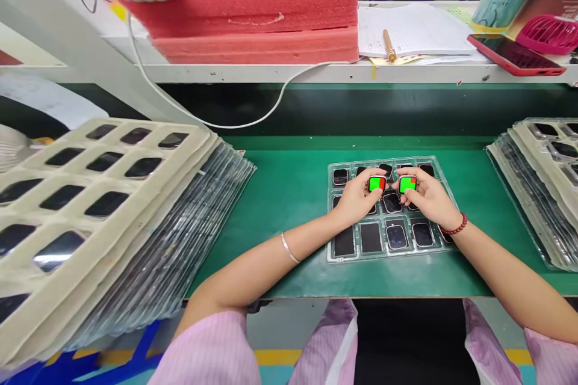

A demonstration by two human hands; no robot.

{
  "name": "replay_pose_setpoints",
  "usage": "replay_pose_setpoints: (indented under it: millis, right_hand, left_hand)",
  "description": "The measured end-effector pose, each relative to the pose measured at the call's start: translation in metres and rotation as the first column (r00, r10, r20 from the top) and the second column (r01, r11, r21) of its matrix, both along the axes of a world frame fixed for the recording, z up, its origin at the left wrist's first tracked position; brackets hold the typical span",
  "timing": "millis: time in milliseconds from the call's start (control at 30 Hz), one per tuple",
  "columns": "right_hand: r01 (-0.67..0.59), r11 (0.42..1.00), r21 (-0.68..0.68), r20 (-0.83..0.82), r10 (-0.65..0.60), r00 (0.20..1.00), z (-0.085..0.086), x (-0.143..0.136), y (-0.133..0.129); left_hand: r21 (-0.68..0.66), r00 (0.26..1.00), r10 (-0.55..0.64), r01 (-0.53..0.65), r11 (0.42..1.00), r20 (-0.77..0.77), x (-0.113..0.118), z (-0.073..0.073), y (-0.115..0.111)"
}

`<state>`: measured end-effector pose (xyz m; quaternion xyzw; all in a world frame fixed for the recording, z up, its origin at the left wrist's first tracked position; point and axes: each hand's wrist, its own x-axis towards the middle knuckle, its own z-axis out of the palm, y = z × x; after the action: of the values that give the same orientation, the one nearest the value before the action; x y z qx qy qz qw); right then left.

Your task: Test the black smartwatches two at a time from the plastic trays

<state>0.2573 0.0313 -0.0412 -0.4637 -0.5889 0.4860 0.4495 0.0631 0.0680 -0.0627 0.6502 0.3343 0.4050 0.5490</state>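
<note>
My left hand (pixel 356 197) pinches a smartwatch (pixel 376 184) whose lit screen shows green and red blocks. A second smartwatch (pixel 407 184), lit in the same colours, sits between the thumb and fingers of my right hand (pixel 431 195). Both are held side by side, a little apart, above a clear plastic tray (pixel 332 252) on the green bench. Dark-screened watch faces (pixel 396 237) lie in several of the tray's pockets. Two lower-left pockets show a flat dark bottom (pixel 371 237). My hands hide part of the upper and middle rows.
Tall stacks of trays stand left (pixel 149 216) and right (pixel 537 192), the left one leaning. Red foam blocks (pixel 253 18), a notebook (pixel 415 30), a pen (pixel 389 45) and a red-cased phone (pixel 515 54) rest on the shelf. A white cable (pixel 253 125) hangs below its edge.
</note>
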Motion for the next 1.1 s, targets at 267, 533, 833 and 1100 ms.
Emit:
replay_pose_setpoints:
  millis: [267,533,833,1100]
  right_hand:
    - [0.005,1.0,-0.007,0.049,-0.005,0.999,0.007,0.0,-0.005]
    - [0.028,0.999,-0.032,-0.028,-0.029,0.999,0.009,0.005,-0.006]
    - [-0.05,0.998,-0.046,-0.196,0.04,0.98,0.002,0.01,-0.001]
    - [0.023,1.0,-0.013,-0.134,-0.025,0.991,0.001,0.009,0.001]
  left_hand:
    - [0.025,0.998,0.042,-0.041,0.999,-0.046,-0.003,0.008,-0.006]
    - [-0.033,0.999,0.035,-0.035,0.999,0.024,-0.003,0.011,-0.007]
    - [-0.006,1.0,0.017,-0.017,1.0,0.013,-0.003,0.012,-0.008]
    - [-0.011,1.0,0.019,-0.019,1.0,-0.022,-0.002,0.008,-0.005]
